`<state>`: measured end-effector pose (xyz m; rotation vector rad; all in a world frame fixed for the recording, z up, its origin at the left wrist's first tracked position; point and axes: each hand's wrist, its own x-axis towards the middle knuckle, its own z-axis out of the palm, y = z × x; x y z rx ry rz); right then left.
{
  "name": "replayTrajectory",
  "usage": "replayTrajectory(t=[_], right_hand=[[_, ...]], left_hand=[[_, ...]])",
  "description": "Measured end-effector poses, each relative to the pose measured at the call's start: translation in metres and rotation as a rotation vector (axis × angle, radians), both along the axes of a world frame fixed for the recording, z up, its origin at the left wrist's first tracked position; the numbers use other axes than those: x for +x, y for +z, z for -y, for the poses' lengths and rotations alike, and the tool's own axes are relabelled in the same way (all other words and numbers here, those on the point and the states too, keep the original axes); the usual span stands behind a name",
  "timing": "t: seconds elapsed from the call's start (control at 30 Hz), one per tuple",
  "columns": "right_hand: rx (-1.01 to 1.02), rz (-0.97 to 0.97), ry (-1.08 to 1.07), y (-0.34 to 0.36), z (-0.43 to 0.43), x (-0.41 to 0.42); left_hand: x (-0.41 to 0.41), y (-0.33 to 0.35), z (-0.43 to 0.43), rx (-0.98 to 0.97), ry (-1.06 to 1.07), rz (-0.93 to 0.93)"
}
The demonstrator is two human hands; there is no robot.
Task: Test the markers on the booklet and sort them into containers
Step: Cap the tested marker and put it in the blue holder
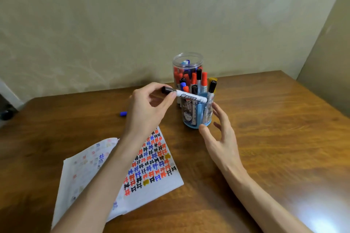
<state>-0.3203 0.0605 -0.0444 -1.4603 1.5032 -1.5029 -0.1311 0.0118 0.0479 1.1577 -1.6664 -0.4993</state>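
Head view. Left hand: fingers pinching a black-capped marker by its cap end, barrel roughly level, far end at the rim of the blue container. Right hand: spread and relaxed, holding nothing, just beside that container. Blue container: upright markers inside, standing on the worktop. Clear jar: directly behind it, more markers inside. Booklet: open, nearer, page covered in red, blue and black marks. Blue cap: loose, left of the left hand
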Motion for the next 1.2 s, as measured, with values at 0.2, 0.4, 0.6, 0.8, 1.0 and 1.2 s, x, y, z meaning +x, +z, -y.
replayTrajectory(t=[0.2,0.4,0.6,0.8,1.0,1.2], right_hand=[[-0.012,-0.005,0.023,-0.003,0.003,-0.004],[-0.028,0.005,0.019,-0.003,0.004,-0.004],[-0.029,0.012,0.024,-0.002,0.004,-0.006],[-0.055,0.003,0.029,-0.002,0.004,-0.005],[-0.071,-0.025,0.004,-0.005,0.005,-0.005],[-0.034,-0.011,0.075,-0.005,0.004,0.004]], left_hand=[[-0.027,0.008,0.020,-0.112,-0.037,-0.029],[-0.059,0.014,0.038,-0.199,-0.071,0.026],[-0.068,-0.002,0.059,-0.126,-0.066,0.150],[-0.065,-0.018,0.056,-0.184,0.048,0.316],[-0.029,-0.032,0.044,-0.201,-0.002,0.132],[0.040,-0.054,0.036,0.026,0.048,0.163]])
